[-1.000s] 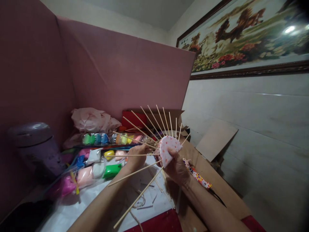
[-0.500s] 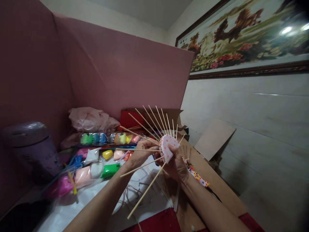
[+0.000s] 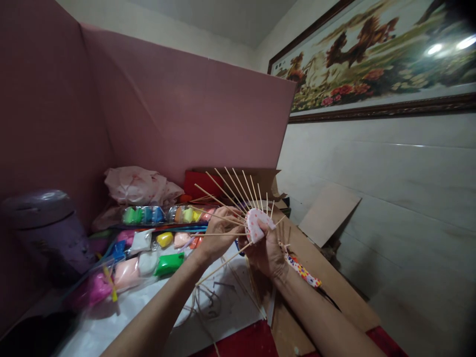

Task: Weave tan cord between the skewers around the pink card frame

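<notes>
A white half-round disc with reddish dots (image 3: 256, 223) has several thin wooden sticks (image 3: 222, 264) fanning out from its rim. My right hand (image 3: 267, 255) grips the disc, its thumb flat on the dotted face and its fingers behind. At the disc's left rim, my left hand (image 3: 220, 232) is closed among the stick bases. Its fingertips are partly hidden, and what they pinch is unclear. Thin brown twine (image 3: 203, 310) lies in loose loops below the hands.
Bagged coloured clay (image 3: 169, 264) and a strip of clay packs (image 3: 145, 214) lie left. A lilac lidded container (image 3: 46, 233) stands far left. Cardboard (image 3: 316, 267), a floral strip (image 3: 303, 271) and a leaning board (image 3: 329, 213) are right. Red cloth (image 3: 241, 342) lies in front.
The disc and its sticks have turned clockwise, so the lowest stick has swung up and points less steeply downward. My left hand has shifted slightly up and right along the rim.
</notes>
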`<state>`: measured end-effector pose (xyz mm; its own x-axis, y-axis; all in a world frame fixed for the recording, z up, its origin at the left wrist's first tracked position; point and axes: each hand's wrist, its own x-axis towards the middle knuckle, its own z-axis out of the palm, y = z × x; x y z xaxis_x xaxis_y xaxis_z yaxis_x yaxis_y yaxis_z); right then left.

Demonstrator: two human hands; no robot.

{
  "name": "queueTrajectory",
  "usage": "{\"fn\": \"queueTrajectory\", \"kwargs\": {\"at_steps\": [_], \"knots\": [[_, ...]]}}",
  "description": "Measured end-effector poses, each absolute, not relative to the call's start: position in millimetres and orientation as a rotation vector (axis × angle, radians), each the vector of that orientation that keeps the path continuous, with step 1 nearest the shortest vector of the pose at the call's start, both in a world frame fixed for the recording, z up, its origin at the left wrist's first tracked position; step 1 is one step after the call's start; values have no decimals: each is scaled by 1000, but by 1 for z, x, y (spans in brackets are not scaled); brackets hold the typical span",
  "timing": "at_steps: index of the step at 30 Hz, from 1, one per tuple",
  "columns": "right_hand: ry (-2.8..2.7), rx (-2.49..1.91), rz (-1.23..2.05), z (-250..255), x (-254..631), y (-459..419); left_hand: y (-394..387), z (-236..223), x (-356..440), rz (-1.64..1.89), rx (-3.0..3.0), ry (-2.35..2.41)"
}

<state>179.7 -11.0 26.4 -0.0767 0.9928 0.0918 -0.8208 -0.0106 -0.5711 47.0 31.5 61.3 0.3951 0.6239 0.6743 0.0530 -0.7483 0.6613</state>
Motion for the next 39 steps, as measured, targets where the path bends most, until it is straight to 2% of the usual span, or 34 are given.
{"fn": "queueTrajectory", "kwargs": {"at_steps": [15, 27, 39], "knots": [[-569, -412, 1584, 24, 179, -10, 30, 57, 52, 1014, 1570, 517], [-607, -604, 1531, 25, 181, -13, 34, 62, 42, 1065, 1613, 502], [-654, -532, 1618, 21, 186, -13, 44, 54, 39, 1286, 1901, 567]]}}
